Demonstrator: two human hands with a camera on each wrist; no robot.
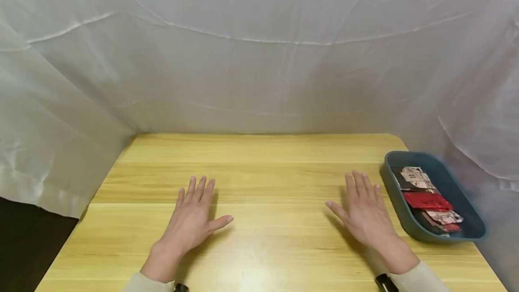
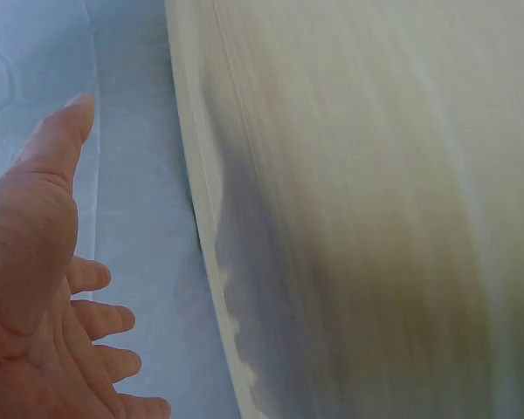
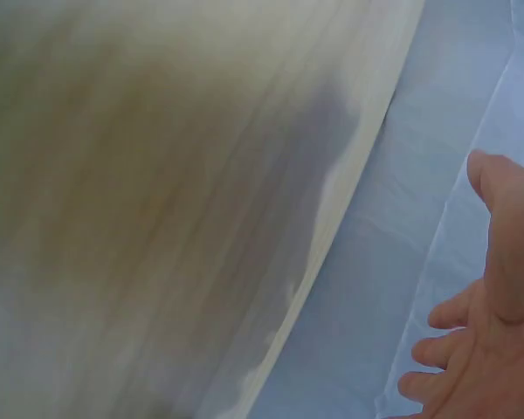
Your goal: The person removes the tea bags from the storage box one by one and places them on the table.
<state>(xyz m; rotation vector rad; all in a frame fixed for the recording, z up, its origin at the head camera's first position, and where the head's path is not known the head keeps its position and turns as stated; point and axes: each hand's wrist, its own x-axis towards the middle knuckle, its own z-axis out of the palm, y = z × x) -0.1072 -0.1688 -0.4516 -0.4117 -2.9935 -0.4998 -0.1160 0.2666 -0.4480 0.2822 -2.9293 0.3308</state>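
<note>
The left hand (image 1: pixel 189 225) and right hand (image 1: pixel 366 217) are held apart, empty. The tray (image 1: pixel 454 188) at 3 o'clock could be tipped off the table (image 1: pixel 275 184) by a careless sweep.

I can make out no word, brand or number anywhere before me. In the blue bin (image 1: pixel 451 184) to my right, a pale packet (image 1: pixel 417 178) carries a small group of dark marks like characters, and the red packet (image 1: pixel 427 201) nearer me bears dark marks too, all too small and blurred for me to read. Another pale packet (image 1: pixel 444 216), nearer still, shows dark printing that I cannot decipher either.
</note>
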